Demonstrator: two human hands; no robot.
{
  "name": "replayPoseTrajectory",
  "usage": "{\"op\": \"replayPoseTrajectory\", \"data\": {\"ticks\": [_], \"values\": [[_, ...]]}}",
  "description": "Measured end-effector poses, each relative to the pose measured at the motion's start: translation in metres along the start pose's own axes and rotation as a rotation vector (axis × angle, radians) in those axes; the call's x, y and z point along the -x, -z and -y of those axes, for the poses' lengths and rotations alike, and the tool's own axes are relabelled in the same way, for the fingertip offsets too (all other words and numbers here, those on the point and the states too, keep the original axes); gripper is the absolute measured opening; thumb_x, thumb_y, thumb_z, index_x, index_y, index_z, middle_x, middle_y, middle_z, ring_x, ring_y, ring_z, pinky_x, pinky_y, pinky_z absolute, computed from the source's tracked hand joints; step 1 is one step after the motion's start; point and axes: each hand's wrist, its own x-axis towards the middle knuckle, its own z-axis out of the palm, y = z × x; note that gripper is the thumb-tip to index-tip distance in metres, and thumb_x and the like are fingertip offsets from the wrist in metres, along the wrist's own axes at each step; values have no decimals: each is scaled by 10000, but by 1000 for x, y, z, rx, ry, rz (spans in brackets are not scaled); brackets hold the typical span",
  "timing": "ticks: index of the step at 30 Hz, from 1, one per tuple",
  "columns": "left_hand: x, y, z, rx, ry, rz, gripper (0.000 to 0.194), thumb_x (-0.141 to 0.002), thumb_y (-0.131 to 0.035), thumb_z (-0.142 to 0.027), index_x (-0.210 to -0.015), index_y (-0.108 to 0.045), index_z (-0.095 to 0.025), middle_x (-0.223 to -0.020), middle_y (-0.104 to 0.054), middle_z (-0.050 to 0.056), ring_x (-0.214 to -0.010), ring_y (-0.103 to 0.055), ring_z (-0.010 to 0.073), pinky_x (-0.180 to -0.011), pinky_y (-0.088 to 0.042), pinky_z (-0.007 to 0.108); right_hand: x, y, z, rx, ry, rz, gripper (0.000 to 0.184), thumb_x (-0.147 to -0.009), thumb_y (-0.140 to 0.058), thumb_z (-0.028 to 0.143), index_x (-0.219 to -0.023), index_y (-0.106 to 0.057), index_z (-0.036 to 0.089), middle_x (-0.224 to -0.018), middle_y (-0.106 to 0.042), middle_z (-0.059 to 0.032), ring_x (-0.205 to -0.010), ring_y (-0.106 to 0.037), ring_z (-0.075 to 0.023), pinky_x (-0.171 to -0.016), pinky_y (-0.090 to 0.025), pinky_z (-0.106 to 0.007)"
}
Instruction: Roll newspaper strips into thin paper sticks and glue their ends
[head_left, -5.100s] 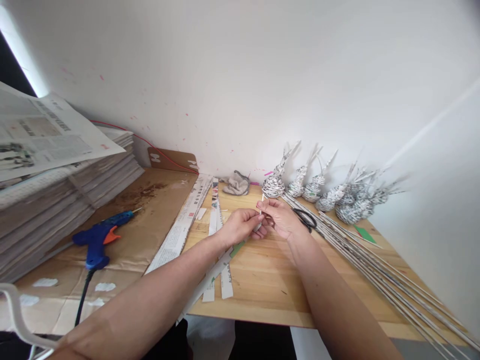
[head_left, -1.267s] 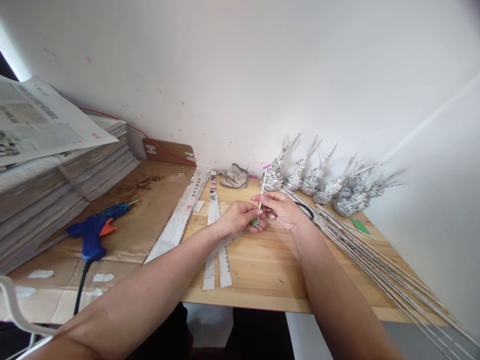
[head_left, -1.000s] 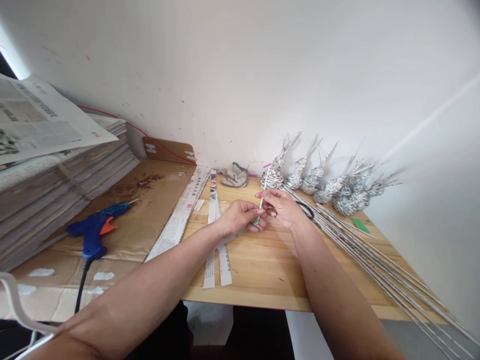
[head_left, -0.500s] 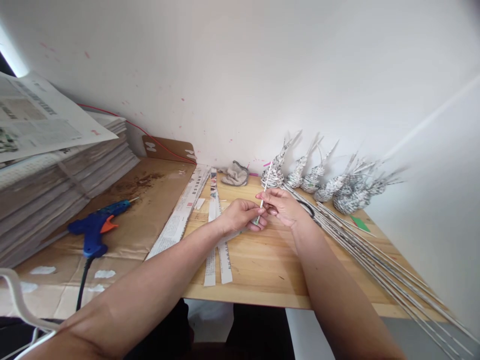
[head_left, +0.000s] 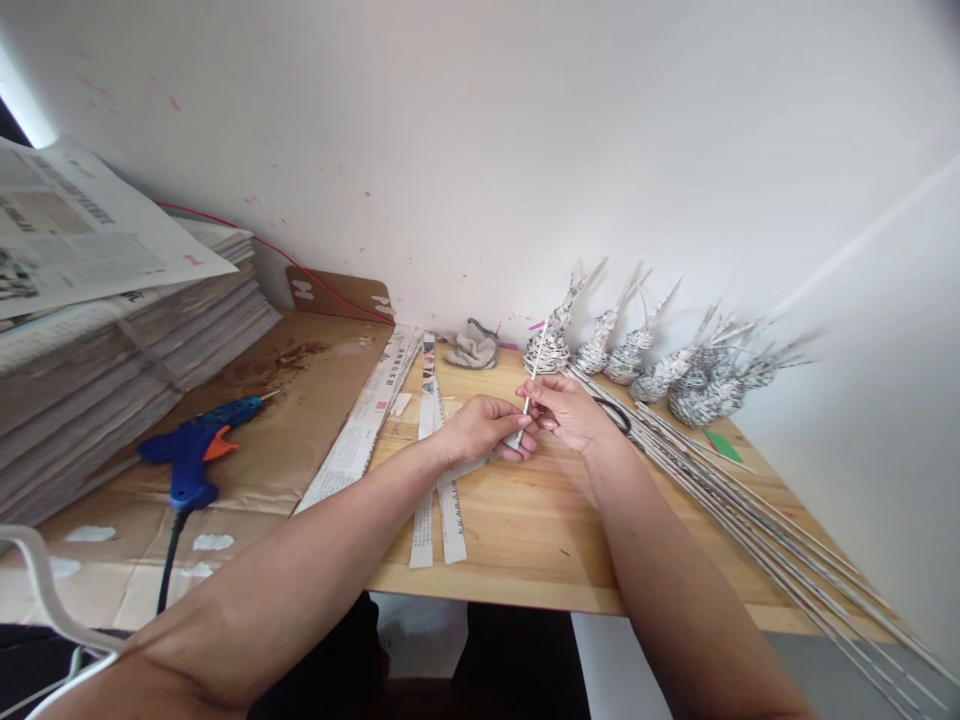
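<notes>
Both hands meet over the wooden table, holding a thin white rolled paper stick (head_left: pixel 533 377) that leans up and away from me. My left hand (head_left: pixel 486 430) pinches its lower part, where a loose tail of newspaper strip (head_left: pixel 474 466) runs out below the palm. Higher up, my right hand (head_left: pixel 568 412) has thumb and fingers closed on the same stick. Flat newspaper strips (head_left: pixel 451 520) lie under and beside my left wrist. The exact grip of the lower fingers is partly hidden.
A blue glue gun (head_left: pixel 191 450) rests on cardboard (head_left: pixel 315 385) at left, beside stacked newspapers (head_left: pixel 202 310). A crumpled cloth (head_left: pixel 472 347) lies at the back. Several woven paper shapes (head_left: pixel 549 350) line the wall. Long paper sticks (head_left: pixel 720 510) overhang the table's right front edge.
The hands stay almost in place, still on the paper stick. Its lower end showed some green print before and looks plain white now. The view has shifted slightly.
</notes>
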Motion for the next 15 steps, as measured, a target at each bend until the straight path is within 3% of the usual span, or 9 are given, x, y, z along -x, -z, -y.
{"op": "replayPoseTrajectory", "data": {"ticks": [3,5,15], "values": [[1,-1,-1,13,-1,13,454,-688,-687,-518,-833,-657,-89,-795,-696,116,-703,-666,170,-690,-540,315,1,2,0,9,-20,82,298,-705,-720,399,-852,-705,139,-544,-539,13,-453,-449,-54,-371,-243,-166],[2,-1,-2,22,1,18,460,-679,-696,-515,-844,-659,-86,-796,-695,117,-706,-665,168,-686,-538,309,1,3,0,12,-22,90,279,-695,-730,387,-820,-704,139,-544,-546,11,-454,-459,-55,-373,-259,-163],[-1,0,-1,21,3,24,453,-665,-707,-505,-839,-658,-89,-793,-688,108,-706,-654,157,-690,-539,302,-5,0,-7,48,15,-88,301,-632,-764,417,-692,-640,151,-507,-523,21,-420,-441,-63,-340,-221,-165]]}}
